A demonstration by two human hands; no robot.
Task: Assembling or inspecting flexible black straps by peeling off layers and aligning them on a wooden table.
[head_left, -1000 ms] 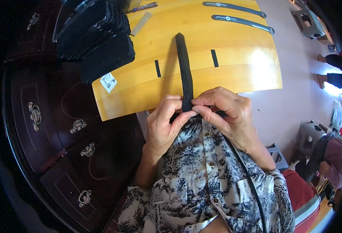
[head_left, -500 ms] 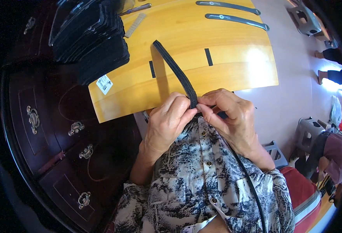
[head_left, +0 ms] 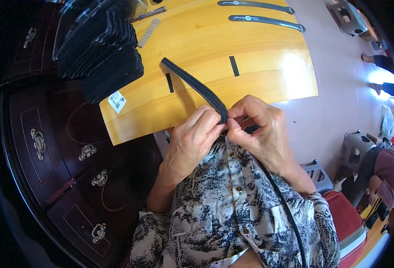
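Note:
A long black strap (head_left: 192,82) lies slanted across the yellow wooden board (head_left: 250,44), its free end pointing up and to the left. My left hand (head_left: 192,140) and my right hand (head_left: 259,129) pinch the strap's near end together, close to my chest. The strap runs on below my right hand (head_left: 286,210) over my patterned shirt. Both hands are closed on it, fingertips touching.
A stack of black flat pieces (head_left: 103,49) sits at the board's left end. Two long black strips (head_left: 259,20) lie at the far edge. A dark wooden cabinet with metal handles (head_left: 49,147) stands to my left. Grey stools (head_left: 355,149) and a person (head_left: 385,174) are to the right.
The strap's free end has swung to the left across the board, from pointing straight away to slanting up-left. My hands have stayed together on its near end.

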